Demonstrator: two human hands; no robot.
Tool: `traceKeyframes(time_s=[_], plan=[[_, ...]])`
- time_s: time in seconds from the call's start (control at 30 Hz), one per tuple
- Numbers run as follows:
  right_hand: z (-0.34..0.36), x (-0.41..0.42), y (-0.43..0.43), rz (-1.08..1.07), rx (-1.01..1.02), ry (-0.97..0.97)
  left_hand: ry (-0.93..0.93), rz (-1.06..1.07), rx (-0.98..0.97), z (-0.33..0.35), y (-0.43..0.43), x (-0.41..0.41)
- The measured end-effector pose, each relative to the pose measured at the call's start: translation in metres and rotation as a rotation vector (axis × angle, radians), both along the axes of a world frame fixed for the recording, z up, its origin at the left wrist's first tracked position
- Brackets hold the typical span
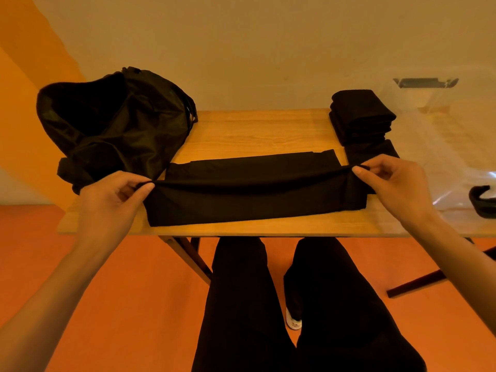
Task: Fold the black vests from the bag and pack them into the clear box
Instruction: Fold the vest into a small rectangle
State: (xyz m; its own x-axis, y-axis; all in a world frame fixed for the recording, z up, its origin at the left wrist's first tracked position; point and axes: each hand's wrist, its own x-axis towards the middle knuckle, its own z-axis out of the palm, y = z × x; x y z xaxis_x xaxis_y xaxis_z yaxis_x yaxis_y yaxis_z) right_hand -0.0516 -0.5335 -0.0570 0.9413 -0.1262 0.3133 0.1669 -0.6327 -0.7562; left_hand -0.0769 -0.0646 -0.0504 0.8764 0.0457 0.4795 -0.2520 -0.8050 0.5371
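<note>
A black vest [249,189] lies as a long narrow strip across the front of the wooden table [255,130]. My left hand [118,194] pinches its left end and my right hand [394,181] pinches its right end, lifting the near layer into a fold. The open black bag [112,122] slumps at the table's left back. A stack of folded black vests [359,116] sits at the back right. The clear box [442,146] stands at the right edge, its walls barely visible.
A black latch or handle [481,201] sits on the clear box's near side. My legs in black trousers [295,304] stand at the table's front edge over an orange floor. A dark furniture leg [418,283] crosses the floor on the right.
</note>
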Motion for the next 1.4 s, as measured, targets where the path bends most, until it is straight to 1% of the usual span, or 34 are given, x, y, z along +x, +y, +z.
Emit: traceKeyframes(time_s=[0.13, 0.27, 0.43, 0.53, 0.9, 1.07, 1.1, 1.17, 1.23, 1.27, 1.33, 1.4], plan=[[0.007, 0.025, 0.004, -0.031, -0.057, 0.013, -0.042, 0.081, 0.098, 0.008, -0.003, 0.026], [0.007, 0.053, 0.004, -0.015, -0.128, 0.11, -0.008, 0.14, 0.19, 0.006, -0.007, 0.05], [0.005, 0.076, 0.006, -0.033, -0.124, 0.207, 0.036, 0.179, 0.302, 0.004, -0.008, 0.068], [0.006, 0.088, 0.005, -0.041, -0.129, 0.246, 0.014, 0.202, 0.353, 0.005, -0.013, 0.072], [0.011, 0.123, 0.012, -0.035, -0.276, 0.416, 0.01, 0.215, 0.462, 0.0, -0.024, 0.094], [0.009, 0.126, 0.019, -0.018, -0.34, 0.484, 0.056, 0.219, 0.521, -0.005, -0.028, 0.099], [0.01, 0.121, 0.019, -0.022, -0.37, 0.45, 0.059, 0.207, 0.521, -0.005, -0.032, 0.097], [0.013, 0.101, 0.019, -0.068, -0.421, 0.276, 0.047, 0.158, 0.488, -0.004, -0.05, 0.091], [0.011, 0.067, 0.021, -0.129, -0.384, 0.108, 0.042, 0.027, 0.43, -0.006, -0.078, 0.089], [0.007, 0.049, 0.023, -0.15, -0.35, 0.094, 0.057, -0.067, 0.388, -0.008, -0.094, 0.09], [-0.007, 0.019, 0.028, -0.177, -0.301, 0.15, 0.125, -0.27, 0.273, -0.011, -0.131, 0.101], [-0.021, 0.0, 0.035, -0.206, -0.283, 0.185, 0.173, -0.427, 0.215, -0.014, -0.168, 0.115]])
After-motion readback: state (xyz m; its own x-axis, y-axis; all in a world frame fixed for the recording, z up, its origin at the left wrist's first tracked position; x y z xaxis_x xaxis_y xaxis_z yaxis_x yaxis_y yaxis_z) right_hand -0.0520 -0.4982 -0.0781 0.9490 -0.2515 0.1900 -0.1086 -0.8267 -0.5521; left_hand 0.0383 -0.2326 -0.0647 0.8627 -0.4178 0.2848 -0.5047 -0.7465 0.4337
